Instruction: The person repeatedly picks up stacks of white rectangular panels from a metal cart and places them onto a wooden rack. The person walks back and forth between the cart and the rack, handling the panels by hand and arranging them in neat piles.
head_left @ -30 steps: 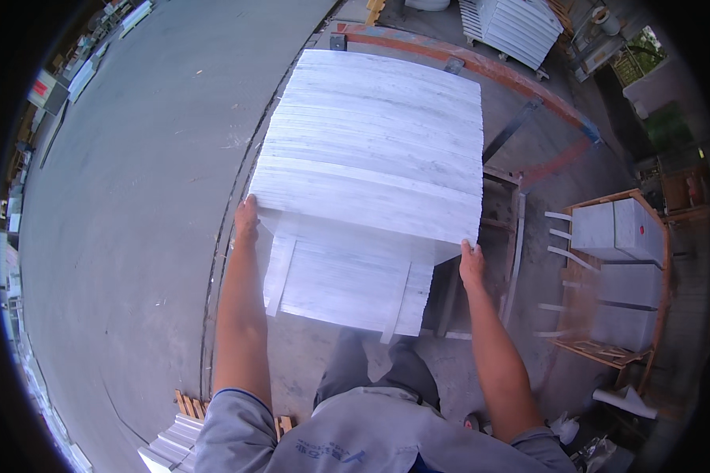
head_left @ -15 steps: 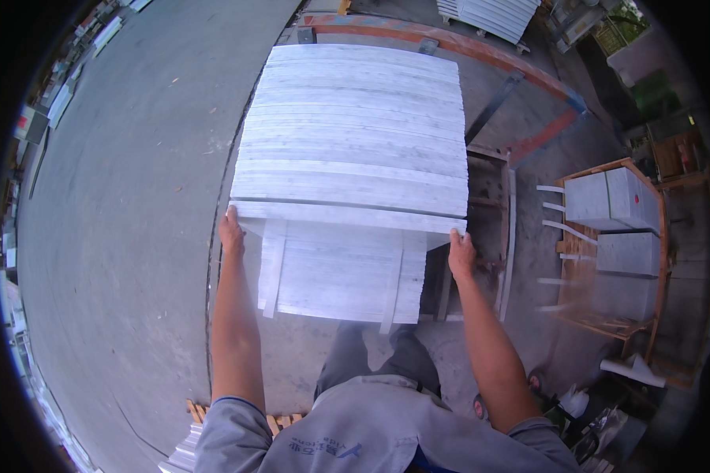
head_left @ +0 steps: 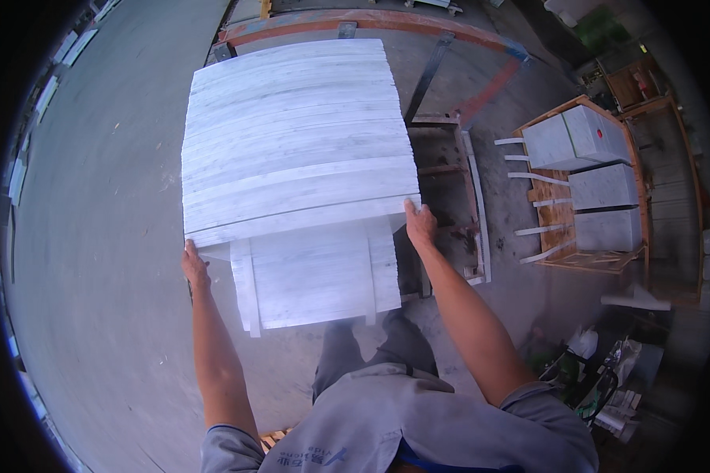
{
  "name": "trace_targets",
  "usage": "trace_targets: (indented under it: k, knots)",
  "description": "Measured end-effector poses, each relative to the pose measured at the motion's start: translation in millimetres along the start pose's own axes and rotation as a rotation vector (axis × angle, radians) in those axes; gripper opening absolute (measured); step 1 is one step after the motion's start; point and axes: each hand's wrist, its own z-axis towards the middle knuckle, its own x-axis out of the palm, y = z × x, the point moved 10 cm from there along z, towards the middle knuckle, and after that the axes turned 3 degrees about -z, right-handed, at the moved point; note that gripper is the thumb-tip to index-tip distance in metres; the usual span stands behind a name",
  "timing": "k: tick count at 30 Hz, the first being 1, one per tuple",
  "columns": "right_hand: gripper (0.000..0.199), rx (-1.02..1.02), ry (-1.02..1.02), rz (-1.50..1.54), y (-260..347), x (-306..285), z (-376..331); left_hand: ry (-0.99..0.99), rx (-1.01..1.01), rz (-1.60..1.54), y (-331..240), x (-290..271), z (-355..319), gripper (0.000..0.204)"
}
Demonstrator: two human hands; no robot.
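Between my hands is a pale grey-white stone slab [head_left: 308,223], standing on edge at the near end of a tight row of similar slabs [head_left: 292,126]. My left hand [head_left: 196,264] is closed on its left end, with the thumb over the top edge. At the right end, my right hand [head_left: 421,224] grips the slab the same way. Only a thin dark line parts it from the row. Nearer my legs lies a lower block of pale slabs [head_left: 312,280], with two white strips [head_left: 250,292] across it. The slab's underside is hidden.
A rusty orange metal frame [head_left: 292,29] runs behind the row, with dark bars [head_left: 465,181] along its right side. Further right, a wooden crate [head_left: 580,102] holds white blocks [head_left: 603,185]. Clutter [head_left: 599,363] lies at the lower right. Grey concrete floor [head_left: 95,236] stretches to the left.
The held slab has moved closer to the row, and the dark gap between them has narrowed to a line. My view has turned, so the stack appears further left.
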Motion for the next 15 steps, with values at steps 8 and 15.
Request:
trace_targets:
  k: [8,15]
  knots:
    - [0.064,0.001,-0.085,0.063,-2.6,1.0,-0.7,0.024,-0.007,0.024,1.2,1.4,5.1,0.057]
    - [0.063,-0.028,-0.115,0.079,-2.4,-1.2,-8.4,-0.023,0.004,0.088,-4.7,-3.8,-5.2,0.054]
